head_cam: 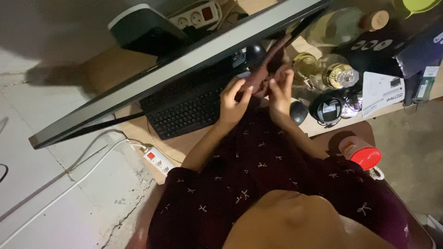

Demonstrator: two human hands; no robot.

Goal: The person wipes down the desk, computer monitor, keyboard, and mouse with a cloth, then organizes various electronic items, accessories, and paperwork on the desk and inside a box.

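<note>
You wear a dark maroon fabric garment [258, 170] that covers your torso and lap. The cloth carries a scattered print of small pale bow-shaped motifs [241, 197], spaced irregularly across the whole surface. Your forearms are bare: the sleeves end above the elbows, though the exact hem is hard to make out in the dim light. Your left hand [233, 103] and right hand [279, 92] show no rings, watch or gloves.

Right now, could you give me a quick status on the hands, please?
Both hands, left and right, grip a dark maroon cloth. Held above keyboard. Monitor close ahead, mouse beside right wrist.
</note>
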